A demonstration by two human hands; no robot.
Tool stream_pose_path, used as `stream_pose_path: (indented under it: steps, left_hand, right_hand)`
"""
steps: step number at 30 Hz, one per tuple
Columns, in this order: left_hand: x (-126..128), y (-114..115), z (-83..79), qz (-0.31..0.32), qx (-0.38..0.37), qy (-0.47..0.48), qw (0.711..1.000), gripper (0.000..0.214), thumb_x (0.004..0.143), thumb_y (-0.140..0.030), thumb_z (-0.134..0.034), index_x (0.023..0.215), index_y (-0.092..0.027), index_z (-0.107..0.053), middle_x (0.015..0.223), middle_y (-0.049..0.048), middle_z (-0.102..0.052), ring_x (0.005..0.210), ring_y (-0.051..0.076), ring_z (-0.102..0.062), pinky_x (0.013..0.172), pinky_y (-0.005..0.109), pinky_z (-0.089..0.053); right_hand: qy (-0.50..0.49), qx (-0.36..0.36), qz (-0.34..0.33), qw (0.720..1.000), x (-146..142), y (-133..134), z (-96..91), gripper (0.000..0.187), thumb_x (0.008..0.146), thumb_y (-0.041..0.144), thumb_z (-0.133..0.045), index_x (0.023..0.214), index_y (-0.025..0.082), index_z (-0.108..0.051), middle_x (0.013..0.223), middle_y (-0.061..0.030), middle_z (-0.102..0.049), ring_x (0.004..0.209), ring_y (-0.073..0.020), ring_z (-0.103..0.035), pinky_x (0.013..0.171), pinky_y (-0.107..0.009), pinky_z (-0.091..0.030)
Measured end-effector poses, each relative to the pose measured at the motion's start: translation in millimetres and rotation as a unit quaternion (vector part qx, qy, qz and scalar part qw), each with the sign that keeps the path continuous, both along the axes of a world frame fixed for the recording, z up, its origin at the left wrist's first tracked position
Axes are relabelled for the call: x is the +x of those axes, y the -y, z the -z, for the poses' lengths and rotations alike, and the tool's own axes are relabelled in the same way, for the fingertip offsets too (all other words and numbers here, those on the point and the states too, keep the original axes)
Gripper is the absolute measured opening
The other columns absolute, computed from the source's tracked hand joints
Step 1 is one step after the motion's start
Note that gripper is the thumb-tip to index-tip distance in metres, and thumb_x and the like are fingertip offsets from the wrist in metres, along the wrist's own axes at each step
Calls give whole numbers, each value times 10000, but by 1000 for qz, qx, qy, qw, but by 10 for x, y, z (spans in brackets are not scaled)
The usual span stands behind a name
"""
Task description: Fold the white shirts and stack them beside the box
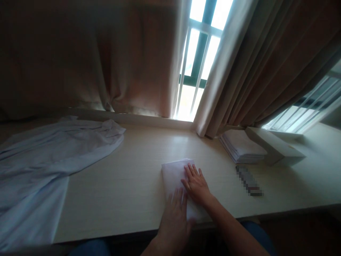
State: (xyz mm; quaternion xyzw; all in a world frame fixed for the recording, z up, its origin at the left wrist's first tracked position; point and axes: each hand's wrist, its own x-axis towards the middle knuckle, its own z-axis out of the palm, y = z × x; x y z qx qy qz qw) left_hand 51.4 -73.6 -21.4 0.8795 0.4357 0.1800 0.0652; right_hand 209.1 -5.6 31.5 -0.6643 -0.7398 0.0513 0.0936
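The left grip (174, 217), slightly blurred, is laid palm down with fingers extended and parted over the near part of a folded white cloth (172, 176). The right grip (196, 185), just beyond it and to its right, is flat on the same cloth, fingers spread. The cloth lies on the table (119, 199) beneath both. Well left of the left grip is a loose white sheet (71, 142); right of the right grip, a pixelated object (249, 180), a folded stack (242, 144) and a pale box (274, 144).
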Motion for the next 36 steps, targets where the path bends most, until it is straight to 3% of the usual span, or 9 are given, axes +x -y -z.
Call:
stream_pose_path:
  steps: [6,11,14,18,21,25,28,32,36]
  left_hand:
    - [-24,-38,-21,3,-37,34,999,820,815,-560,-505,1493,-187,-233,1546,130,-234,1422,338,-186,1121,569,-275]
    - [-230,-456,-288,-20,-41,109,993,453,939,-432,-348,1299,-226,-530,1393,70,-518,1327,203,-422,1111,408,-346]
    - [-347,-833,-388,-64,11,91,994,482,942,-409,-349,1360,-198,-465,1474,95,-413,1398,231,-300,1148,459,-248]
    - [-378,-1179,-276,-95,-4,6,995,576,934,-464,-343,1445,-198,-343,1545,129,-263,1432,275,-197,1142,496,-193]
    - [-343,-1278,-157,-93,-18,-32,995,602,937,-493,-302,1472,-217,-282,1551,133,-242,1434,259,-198,1144,486,-161]
    - [-318,-1326,-114,-72,-25,-31,997,603,942,-513,-250,1483,-247,-247,1549,98,-263,1439,236,-185,1148,487,-138]
    - [-320,-1331,-159,-81,-35,-23,996,629,941,-524,-234,1478,-197,-256,1535,121,-293,1426,239,-226,1140,464,-182]
    - [-337,-1229,-351,-151,-26,-5,988,629,930,-492,-295,1411,-90,-345,1415,198,-451,1316,266,-411,1063,400,-313]
    - [-406,-921,-570,-177,-169,5,970,519,912,-527,-294,1114,-128,-556,976,153,-682,930,263,-645,828,373,-451]
  right_hand:
    - [-6,-41,-4,999,-62,-370,177,622,962,581,-213,1509,288,-177,1580,-11,-90,1450,-215,-19,1152,-457,-69]
    - [-42,-41,-12,998,-23,-337,127,613,960,565,-261,1495,266,-240,1566,-26,-185,1447,-229,-83,1147,-484,-89]
    - [-99,50,26,994,-8,7,26,572,967,510,-277,1448,209,-354,1503,-77,-344,1413,-242,-224,1142,-491,-138]
    - [-192,169,146,956,53,797,32,444,945,471,-361,1270,213,-518,1295,-118,-545,1232,-240,-467,1050,-419,-351]
    - [-201,160,208,944,153,1180,133,411,892,479,-458,1188,208,-545,1187,-133,-580,1153,-267,-509,1016,-417,-387]
    - [-248,76,242,935,271,1257,233,420,840,489,-511,1124,186,-577,1101,-126,-613,1059,-276,-565,946,-391,-441]
    - [-290,83,267,915,259,1333,272,438,799,514,-561,1100,197,-577,1089,-117,-620,1050,-276,-572,935,-379,-446]
    - [-413,79,374,827,69,1603,392,515,704,603,-655,1016,210,-541,975,-99,-635,918,-270,-617,814,-380,-504]
    - [-625,2,453,635,-175,1706,421,604,643,687,-669,954,194,-509,886,-64,-624,759,-230,-652,619,-355,-543]
